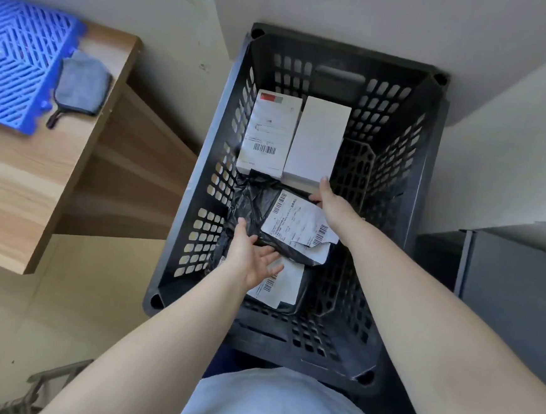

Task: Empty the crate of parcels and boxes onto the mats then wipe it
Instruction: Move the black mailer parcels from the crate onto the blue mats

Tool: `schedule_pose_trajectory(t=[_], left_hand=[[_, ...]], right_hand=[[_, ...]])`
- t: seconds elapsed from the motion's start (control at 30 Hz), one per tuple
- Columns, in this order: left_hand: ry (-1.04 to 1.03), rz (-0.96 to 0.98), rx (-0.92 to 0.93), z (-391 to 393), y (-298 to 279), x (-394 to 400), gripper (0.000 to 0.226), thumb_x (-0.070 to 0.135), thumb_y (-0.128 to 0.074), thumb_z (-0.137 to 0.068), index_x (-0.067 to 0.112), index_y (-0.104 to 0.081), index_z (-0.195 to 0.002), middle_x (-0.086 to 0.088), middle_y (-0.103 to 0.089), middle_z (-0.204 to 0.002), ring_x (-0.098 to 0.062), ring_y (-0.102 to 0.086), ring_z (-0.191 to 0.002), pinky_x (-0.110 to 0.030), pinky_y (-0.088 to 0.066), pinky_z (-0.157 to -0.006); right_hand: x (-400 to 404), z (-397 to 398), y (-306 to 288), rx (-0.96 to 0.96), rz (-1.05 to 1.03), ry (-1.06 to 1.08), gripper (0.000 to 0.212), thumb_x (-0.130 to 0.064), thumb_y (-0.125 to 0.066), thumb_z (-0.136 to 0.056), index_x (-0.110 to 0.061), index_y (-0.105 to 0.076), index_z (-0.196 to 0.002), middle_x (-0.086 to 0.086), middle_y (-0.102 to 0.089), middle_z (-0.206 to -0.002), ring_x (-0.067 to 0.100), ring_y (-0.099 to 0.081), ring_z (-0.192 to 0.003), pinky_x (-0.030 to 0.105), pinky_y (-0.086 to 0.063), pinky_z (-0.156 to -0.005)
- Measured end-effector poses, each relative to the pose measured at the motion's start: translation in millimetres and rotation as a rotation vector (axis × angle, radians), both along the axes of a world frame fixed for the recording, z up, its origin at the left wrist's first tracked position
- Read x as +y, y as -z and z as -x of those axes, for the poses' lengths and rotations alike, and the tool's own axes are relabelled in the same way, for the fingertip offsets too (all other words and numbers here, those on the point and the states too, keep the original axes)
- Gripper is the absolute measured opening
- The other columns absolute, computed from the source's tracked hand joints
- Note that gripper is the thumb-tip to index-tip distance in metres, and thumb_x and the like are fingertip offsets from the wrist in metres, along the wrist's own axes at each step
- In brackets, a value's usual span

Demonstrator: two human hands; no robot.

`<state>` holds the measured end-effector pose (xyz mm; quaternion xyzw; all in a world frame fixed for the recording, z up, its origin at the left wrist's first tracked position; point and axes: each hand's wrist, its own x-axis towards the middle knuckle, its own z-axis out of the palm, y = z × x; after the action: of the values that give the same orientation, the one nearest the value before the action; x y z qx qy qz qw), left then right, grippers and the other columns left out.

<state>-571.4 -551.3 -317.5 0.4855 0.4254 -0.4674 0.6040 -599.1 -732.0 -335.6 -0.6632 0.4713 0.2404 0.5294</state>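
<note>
Closest to my camera, at the bottom edge, is a pale blue shirt front, and from either side of it both bare forearms reach forward and down into a large black plastic crate with perforated walls, which stands on the floor straight ahead of me. To the left of the crate is a wooden desk; on its far corner lies a blue slatted mat, and a folded grey cloth rests partly on the mat's right edge and partly on the desk. Inside the crate, two white boxes lie side by side at the far end: the left box carries a barcode and a red patch, the right box is plain. Nearer to me lies a black parcel with a white shipping label, and under it a second black parcel, also labelled, sits against the near wall. I see my left hand palm up with fingers spread, thumb laid on the top parcel's near left corner and fingers slipped beneath it. My right hand grips the same parcel at its far right corner, beside the plain box.
</note>
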Motion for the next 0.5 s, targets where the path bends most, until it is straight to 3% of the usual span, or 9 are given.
schedule_pose_trajectory(t=[0.1,0.17,0.23,0.33,0.4,0.5], left_hand=[[-0.001,-0.052,-0.018,-1.7,-3.2,4.5,0.074,0.068,-0.029,-0.097,0.017,-0.029,-0.151,-0.027,-0.057,-0.129,-0.039,-0.053,-0.126,-0.057,-0.033,-0.112],[-0.006,-0.095,-0.01,-7.0,-1.1,9.3,0.07,0.07,-0.029,-0.096,0.02,-0.039,-0.143,-0.022,-0.065,-0.106,-0.037,-0.061,-0.111,-0.06,-0.035,-0.107],[-0.005,-0.113,0.006,-12.3,-1.4,15.6,0.07,0.074,-0.028,-0.093,0.023,-0.044,-0.138,-0.021,-0.066,-0.108,-0.037,-0.064,-0.103,-0.062,-0.038,-0.101],[-0.002,-0.104,0.033,-16.8,-3.1,23.9,0.073,0.078,-0.025,-0.09,0.027,-0.044,-0.139,-0.021,-0.065,-0.116,-0.038,-0.064,-0.105,-0.065,-0.041,-0.093],[-0.007,-0.105,0.045,-18.0,-6.2,27.4,0.072,0.078,-0.025,-0.09,0.028,-0.047,-0.136,-0.02,-0.064,-0.117,-0.038,-0.064,-0.105,-0.067,-0.043,-0.091],[0.024,-0.142,0.046,-22.0,-13.3,28.8,0.072,0.079,-0.023,-0.09,0.028,-0.054,-0.13,-0.017,-0.065,-0.116,-0.037,-0.064,-0.102,-0.068,-0.041,-0.094]], right_hand=[[0.3,-0.3,-0.2,0.001,-0.024,-0.039,0.093,-0.099,-0.002,-0.06,-0.046,-0.074,-0.083,0.0,-0.063,-0.121,0.03,-0.05,-0.126,0.053,-0.021,-0.114],[1.5,-1.7,-11.2,-0.019,-0.053,-0.013,0.095,-0.094,-0.006,-0.072,-0.033,-0.078,-0.084,0.001,-0.066,-0.094,0.025,-0.061,-0.095,0.038,-0.036,-0.096],[0.9,-2.2,-15.1,-0.051,-0.074,0.011,0.091,-0.079,-0.012,-0.09,-0.016,-0.078,-0.09,0.002,-0.065,-0.085,0.019,-0.058,-0.081,0.031,-0.039,-0.078],[2.1,1.1,-18.1,-0.108,-0.065,-0.006,0.087,-0.071,-0.013,-0.096,-0.011,-0.076,-0.087,0.0,-0.065,-0.084,0.016,-0.057,-0.083,0.033,-0.038,-0.085],[5.6,2.0,-19.4,-0.129,-0.083,-0.008,0.086,-0.069,-0.012,-0.097,-0.013,-0.075,-0.08,0.004,-0.068,-0.084,0.022,-0.058,-0.081,0.034,-0.046,-0.081],[8.9,3.1,-22.3,-0.088,-0.128,-0.069,0.083,-0.072,-0.012,-0.094,-0.012,-0.067,-0.105,0.01,-0.066,-0.093,0.025,-0.06,-0.083,0.036,-0.05,-0.074]])
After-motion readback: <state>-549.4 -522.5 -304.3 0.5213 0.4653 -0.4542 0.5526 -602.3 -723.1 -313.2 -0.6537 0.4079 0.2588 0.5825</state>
